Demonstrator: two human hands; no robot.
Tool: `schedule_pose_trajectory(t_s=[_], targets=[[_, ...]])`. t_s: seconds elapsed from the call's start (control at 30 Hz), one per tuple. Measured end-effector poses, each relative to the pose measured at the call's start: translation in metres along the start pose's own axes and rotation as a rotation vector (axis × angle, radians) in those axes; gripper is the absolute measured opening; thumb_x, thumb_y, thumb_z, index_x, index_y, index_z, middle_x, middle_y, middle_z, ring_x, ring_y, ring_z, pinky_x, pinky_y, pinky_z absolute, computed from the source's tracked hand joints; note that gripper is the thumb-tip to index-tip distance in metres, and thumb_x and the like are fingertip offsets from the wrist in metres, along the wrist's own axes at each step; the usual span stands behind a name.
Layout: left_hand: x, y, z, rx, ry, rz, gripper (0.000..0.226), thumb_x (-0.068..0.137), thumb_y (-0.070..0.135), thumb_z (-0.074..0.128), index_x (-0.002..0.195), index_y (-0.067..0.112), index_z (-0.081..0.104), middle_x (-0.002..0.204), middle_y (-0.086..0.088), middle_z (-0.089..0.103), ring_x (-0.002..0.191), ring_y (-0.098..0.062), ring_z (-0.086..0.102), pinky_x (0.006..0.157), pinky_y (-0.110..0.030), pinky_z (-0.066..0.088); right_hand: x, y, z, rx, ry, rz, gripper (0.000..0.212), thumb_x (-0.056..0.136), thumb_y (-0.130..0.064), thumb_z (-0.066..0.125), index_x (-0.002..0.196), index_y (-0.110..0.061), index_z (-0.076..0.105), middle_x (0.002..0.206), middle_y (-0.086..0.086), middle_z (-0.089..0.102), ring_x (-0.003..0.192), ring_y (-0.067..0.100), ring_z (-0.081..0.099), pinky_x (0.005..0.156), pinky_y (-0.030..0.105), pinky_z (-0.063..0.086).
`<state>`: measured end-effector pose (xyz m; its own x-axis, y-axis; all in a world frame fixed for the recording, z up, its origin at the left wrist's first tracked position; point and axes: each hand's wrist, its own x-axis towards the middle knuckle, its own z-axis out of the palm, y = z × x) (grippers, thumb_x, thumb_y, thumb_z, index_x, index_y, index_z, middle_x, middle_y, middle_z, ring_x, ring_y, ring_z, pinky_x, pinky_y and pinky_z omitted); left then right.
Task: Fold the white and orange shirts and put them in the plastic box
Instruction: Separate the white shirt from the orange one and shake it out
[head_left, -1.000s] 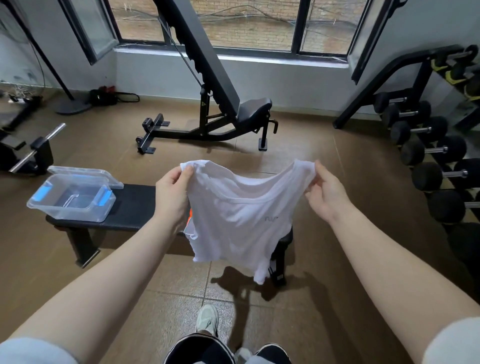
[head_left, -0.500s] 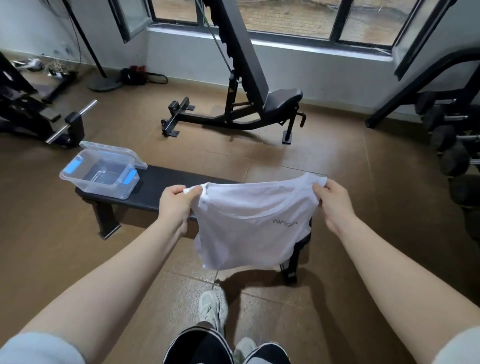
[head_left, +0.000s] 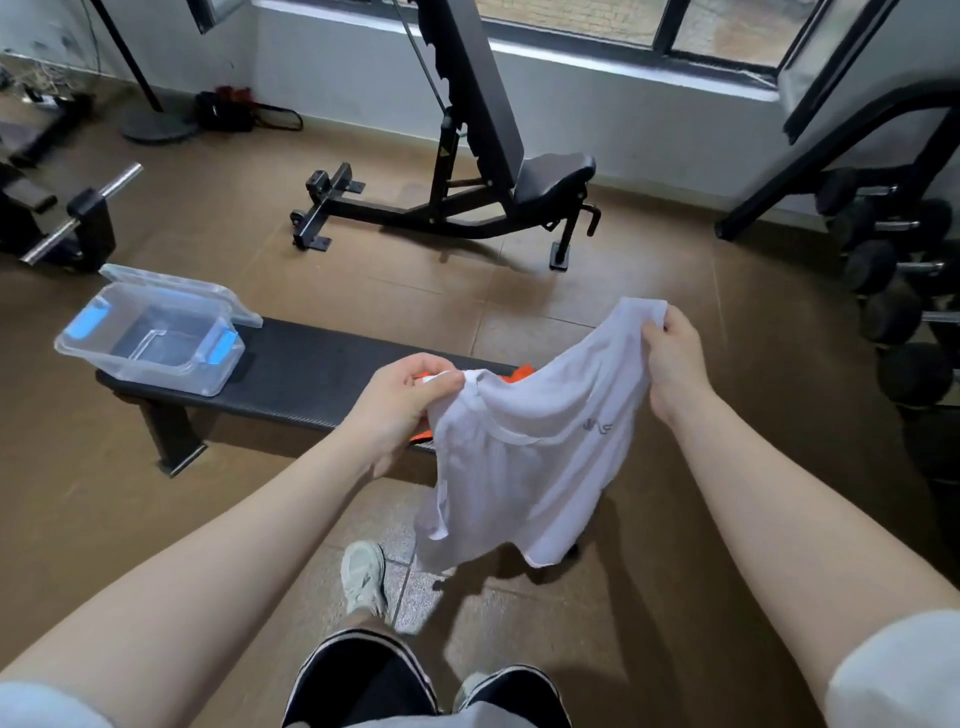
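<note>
The bench (head_left: 311, 364) is the biggest thing here. It is long, flat and black, and it runs under and past the left hand (head_left: 400, 400). There is a lot of bare bench between that hand and the box (head_left: 156, 338), so that looks like a good spot to lay a shirt flat. Its near edge is close to the left hand, so cloth could slide off there.

The white shirt (head_left: 524, 457) hangs in the air between both hands. It looks soft, thin and light, and it bends and droops with no shape of its own. The left hand pinches one top corner. The right hand (head_left: 675, 364) grips the other top corner, held higher. The shoulders seem the best places to hold it.

The box sits on the bench, far out past the left hand. Its lid is open and it looks empty.

The orange shirt (head_left: 514, 373) peeks out on the bench, just behind the left hand. Most of it is hidden.
</note>
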<state>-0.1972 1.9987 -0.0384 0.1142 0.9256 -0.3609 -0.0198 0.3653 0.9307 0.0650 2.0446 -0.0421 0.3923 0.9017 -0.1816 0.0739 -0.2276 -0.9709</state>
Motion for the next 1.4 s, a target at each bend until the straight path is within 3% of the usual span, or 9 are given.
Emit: schedule_pose_trajectory(t_s=[0.13,0.33,0.57,0.8,0.93,1.1,1.23,1.3,1.4], targets=[[0.039,0.007,-0.044,-0.012,0.156,0.014,0.005,0.086,0.013,0.061,0.086,0.013,0.065,0.075,-0.004,0.062,0.067,-0.015,0.054,0.063,-0.027,0.044,0.047,-0.029,0.062,-0.062,-0.095,-0.078,0.029,0.093,-0.006,0.036,0.083,-0.023,0.058,0.08,-0.006,0.058,0.07,0.007,0.053,0.063,0.02,0.043],[0.12,-0.002,-0.134,0.194,0.308,-0.014,0.017,0.083,0.013,0.06,0.096,0.014,0.071,0.091,0.0,0.069,0.08,-0.012,0.059,0.07,-0.027,0.048,0.112,-0.05,0.198,-0.093,-0.288,-0.072,0.039,0.086,0.009,0.032,0.057,-0.016,0.039,0.049,-0.015,0.045,0.04,-0.005,0.038,0.048,0.011,0.029],[0.23,-0.083,-0.254,0.214,0.565,-0.234,0.009,0.083,0.012,0.057,0.083,0.01,0.066,0.078,-0.003,0.06,0.069,-0.017,0.05,0.061,-0.025,0.04,0.2,0.044,0.383,-0.393,-0.549,-0.044,0.01,0.067,-0.006,0.042,0.059,-0.007,0.036,0.064,0.002,0.032,0.062,0.014,0.029,0.058,0.029,0.021],[0.292,-0.18,-0.35,0.153,0.699,-0.399,0.013,0.091,0.025,0.054,0.093,0.013,0.061,0.092,-0.009,0.063,0.081,-0.022,0.056,0.074,-0.036,0.05,0.236,0.144,0.526,-0.48,-0.717,0.071,0.03,0.053,-0.011,0.038,0.073,0.011,0.037,0.077,0.003,0.039,0.072,0.018,0.03,0.065,0.036,0.021],[0.317,-0.221,-0.384,0.107,0.746,-0.415,0.014,0.091,0.02,0.055,0.095,0.009,0.062,0.094,-0.01,0.064,0.089,-0.027,0.06,0.083,-0.043,0.051,0.243,0.182,0.591,-0.567,-0.754,0.099,0.006,0.056,-0.013,0.04,0.057,-0.007,0.043,0.067,0.006,0.036,0.066,0.019,0.03,0.061,0.034,0.025],[0.34,-0.262,-0.406,-0.024,0.846,-0.467,0.013,0.092,0.017,0.053,0.099,0.009,0.06,0.093,-0.003,0.06,0.085,-0.016,0.054,0.063,-0.019,0.041,0.25,0.222,0.65,-0.5,-0.831,0.096,0.031,0.075,-0.003,0.046,0.057,-0.017,0.067,0.058,-0.007,0.056,0.063,0.013,0.05,0.059,0.022,0.039],[0.351,-0.29,-0.415,-0.125,0.932,-0.568,0.01,0.092,0.016,0.051,0.091,0.011,0.06,0.081,-0.003,0.057,0.082,-0.02,0.052,0.058,-0.022,0.039,0.263,0.255,0.685,-0.528,-0.827,0.133,0.042,0.09,0.005,0.037,0.056,-0.019,0.04,0.05,-0.016,0.041,0.043,-0.004,0.036,0.046,0.011,0.033],[0.354,-0.295,-0.413,-0.105,0.968,-0.605,0.014,0.092,0.015,0.049,0.08,0.017,0.056,0.081,-0.004,0.054,0.08,-0.021,0.049,0.056,-0.026,0.035,0.265,0.266,0.691,-0.664,-0.828,0.109,0.035,0.09,0.0,0.04,0.063,-0.018,0.051,0.064,-0.011,0.053,0.061,0.002,0.044,0.064,0.016,0.037],[0.353,-0.296,-0.404,-0.023,0.928,-0.658,0.027,0.092,0.02,0.049,0.117,0.009,0.051,0.089,-0.003,0.054,0.088,-0.026,0.055,0.068,-0.03,0.04,0.269,0.279,0.676,-0.9,-0.883,-0.001,0.027,0.092,-0.01,0.045,0.102,0.01,0.06,0.113,0.023,0.062,0.099,0.029,0.059,0.077,0.03,0.039]])
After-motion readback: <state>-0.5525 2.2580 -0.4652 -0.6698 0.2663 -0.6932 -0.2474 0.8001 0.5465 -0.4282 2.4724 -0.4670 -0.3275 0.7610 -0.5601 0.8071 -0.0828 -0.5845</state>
